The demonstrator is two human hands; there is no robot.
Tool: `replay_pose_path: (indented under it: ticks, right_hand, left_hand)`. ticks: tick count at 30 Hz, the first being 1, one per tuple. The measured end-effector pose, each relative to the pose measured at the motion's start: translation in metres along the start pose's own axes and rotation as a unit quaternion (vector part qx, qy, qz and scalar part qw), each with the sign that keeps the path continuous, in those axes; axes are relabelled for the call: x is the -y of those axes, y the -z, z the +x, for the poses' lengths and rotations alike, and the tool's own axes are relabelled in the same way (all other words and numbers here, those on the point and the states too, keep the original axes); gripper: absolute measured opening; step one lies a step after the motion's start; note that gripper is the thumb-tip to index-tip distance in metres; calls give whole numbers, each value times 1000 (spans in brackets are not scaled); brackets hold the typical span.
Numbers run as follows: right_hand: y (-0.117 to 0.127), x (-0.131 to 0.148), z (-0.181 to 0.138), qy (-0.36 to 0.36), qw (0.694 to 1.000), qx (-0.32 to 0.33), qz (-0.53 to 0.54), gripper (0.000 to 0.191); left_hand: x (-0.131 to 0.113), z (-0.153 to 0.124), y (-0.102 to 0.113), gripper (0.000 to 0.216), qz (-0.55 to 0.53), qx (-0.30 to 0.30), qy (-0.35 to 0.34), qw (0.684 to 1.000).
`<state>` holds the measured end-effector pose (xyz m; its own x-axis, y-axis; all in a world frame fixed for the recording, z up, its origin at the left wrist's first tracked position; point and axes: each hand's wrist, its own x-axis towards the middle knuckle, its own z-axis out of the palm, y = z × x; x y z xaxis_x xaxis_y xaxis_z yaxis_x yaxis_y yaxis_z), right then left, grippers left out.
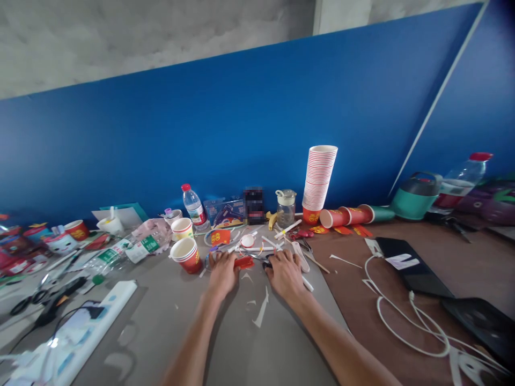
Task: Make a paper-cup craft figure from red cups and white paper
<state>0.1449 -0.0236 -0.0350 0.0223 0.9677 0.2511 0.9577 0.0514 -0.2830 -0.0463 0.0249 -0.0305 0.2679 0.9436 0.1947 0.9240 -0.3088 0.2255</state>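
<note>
Both my hands rest on the grey table [169, 316], reaching into a clutter of craft bits. My left hand [222, 272] is closed with its fingers on a red piece [243, 262]. My right hand [285, 272] lies beside it, fingers curled down over a dark handled tool [267, 264] that is mostly hidden. White paper scraps [260, 312] lie between my wrists. A red and white paper cup [186, 254] stands just left of my left hand. White sticks and a round white and red roll [247, 240] lie beyond my fingers.
A tall stack of paper cups [319, 182] stands against the blue partition [249, 123], with cups lying beside it. Water bottles [194, 207], a glass jar [285, 208], a teal kettle [415, 195], a power strip [84, 332], scissors [28, 300], a white cable [402, 316] and dark tablets [414, 265] surround.
</note>
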Motion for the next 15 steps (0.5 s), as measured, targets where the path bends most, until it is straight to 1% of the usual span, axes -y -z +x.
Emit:
replay_pose_path:
  ticks: [4, 9, 11, 13, 15]
  right_hand:
    - [0, -1, 1, 1, 1000, -9, -5, 21]
    - [2, -1, 3, -9, 1000, -5, -11, 20]
    - [2, -1, 3, -13, 1000, -13, -4, 19]
    - [1, -1, 3, -13, 1000, -28, 6, 19]
    - [-2, -2, 2, -7, 999, -45, 17, 19]
  left_hand:
    - [1, -1, -1, 22, -1, 2, -1, 1000]
    - [2, 0, -2, 22, -10, 11, 11, 1000]
    - [3, 1, -5, 24, -17, 3, 16, 1000]
    - [4, 1, -7, 31, -41, -11, 2, 999]
    - [3, 0, -8, 42, -82, -22, -37, 996]
